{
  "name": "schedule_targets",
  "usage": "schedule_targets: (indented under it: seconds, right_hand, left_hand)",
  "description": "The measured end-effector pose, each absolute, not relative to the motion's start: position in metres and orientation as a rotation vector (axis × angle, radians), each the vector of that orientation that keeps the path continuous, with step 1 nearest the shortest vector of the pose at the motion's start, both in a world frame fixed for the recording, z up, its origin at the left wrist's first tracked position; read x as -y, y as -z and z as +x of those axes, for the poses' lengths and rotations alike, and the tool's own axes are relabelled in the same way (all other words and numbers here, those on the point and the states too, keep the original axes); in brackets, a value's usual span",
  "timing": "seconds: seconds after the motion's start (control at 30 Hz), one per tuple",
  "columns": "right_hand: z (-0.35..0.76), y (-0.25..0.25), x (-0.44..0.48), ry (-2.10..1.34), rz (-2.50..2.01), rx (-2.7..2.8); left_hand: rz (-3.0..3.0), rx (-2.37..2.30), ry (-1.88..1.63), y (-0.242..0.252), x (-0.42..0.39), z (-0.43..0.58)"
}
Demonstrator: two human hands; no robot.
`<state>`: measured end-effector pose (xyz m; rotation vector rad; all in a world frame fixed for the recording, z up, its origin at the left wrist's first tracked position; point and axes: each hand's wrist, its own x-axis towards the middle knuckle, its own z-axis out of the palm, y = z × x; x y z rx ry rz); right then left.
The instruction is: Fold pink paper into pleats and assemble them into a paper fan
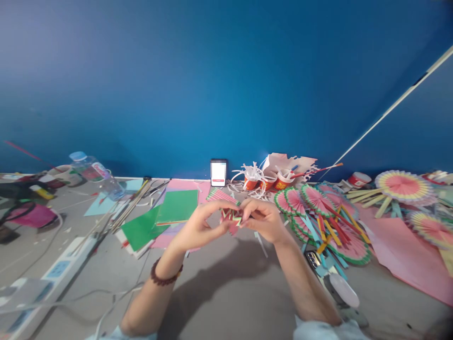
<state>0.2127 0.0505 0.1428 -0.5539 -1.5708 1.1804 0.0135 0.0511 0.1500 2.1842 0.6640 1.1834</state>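
Between my two hands is a small pleated paper (pixel 231 218), pink with green edges, its folds showing as a zigzag. My left hand (pixel 207 224), with a beaded bracelet on the wrist, pinches its left side between thumb and fingers. On the right side my right hand (pixel 264 218) grips it in the same way, fingers curled. Part of the paper is hidden behind the fingers. Just beyond lies another pleated strip (pixel 217 194), striped pink, white and green. Green paper sheets (pixel 179 206) lie left of my left hand.
Pink-and-green paper fans (pixel 320 200) with coloured sticks lie at right, near pink paper (pixel 399 245). Red cups (pixel 284 179) and a phone (pixel 218 173) stand by the wall. At left are a plastic bottle (pixel 97 172), thin sticks (pixel 132 205) and a power strip (pixel 53 278).
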Motion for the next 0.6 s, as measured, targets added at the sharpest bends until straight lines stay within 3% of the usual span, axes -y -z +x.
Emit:
schedule_targets:
  seconds: [0.6]
  right_hand:
    - [0.2099, -0.1465, -0.047, -1.061, -0.634, 1.59]
  left_hand:
    - [2.254, -0.721, -1.202, -0.1555, -0.0461, 0.0132]
